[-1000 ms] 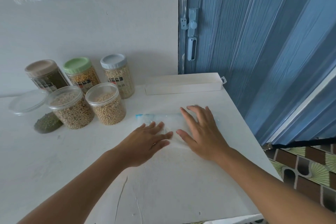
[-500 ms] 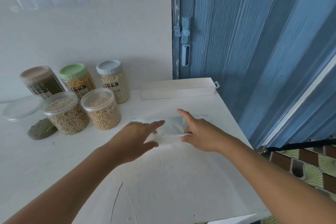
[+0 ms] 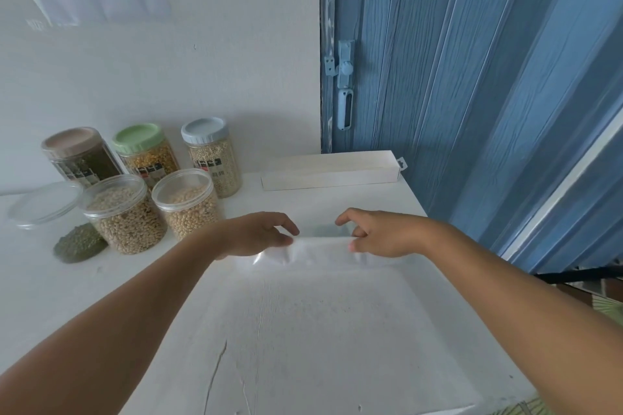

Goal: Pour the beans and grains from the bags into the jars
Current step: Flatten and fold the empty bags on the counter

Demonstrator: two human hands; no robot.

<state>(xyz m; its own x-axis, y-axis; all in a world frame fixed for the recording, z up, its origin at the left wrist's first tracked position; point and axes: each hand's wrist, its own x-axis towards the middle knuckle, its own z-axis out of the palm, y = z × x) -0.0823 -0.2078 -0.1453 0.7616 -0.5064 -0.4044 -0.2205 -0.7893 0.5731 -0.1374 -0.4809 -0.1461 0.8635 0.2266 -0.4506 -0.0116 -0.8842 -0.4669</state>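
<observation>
The single wide-angle view is taken from the person's head, close above the table [image 3: 303, 330], directed forward and down toward its far edge, the wall [image 3: 202, 61] and the door [image 3: 472, 77].

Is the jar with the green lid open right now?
No, the jar with the green lid has its lid on top, standing at the back between two other lidded jars.

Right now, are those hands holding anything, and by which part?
Yes. The left hand and right hand pinch an empty clear plastic bag by its far edge, one near each end.
</observation>
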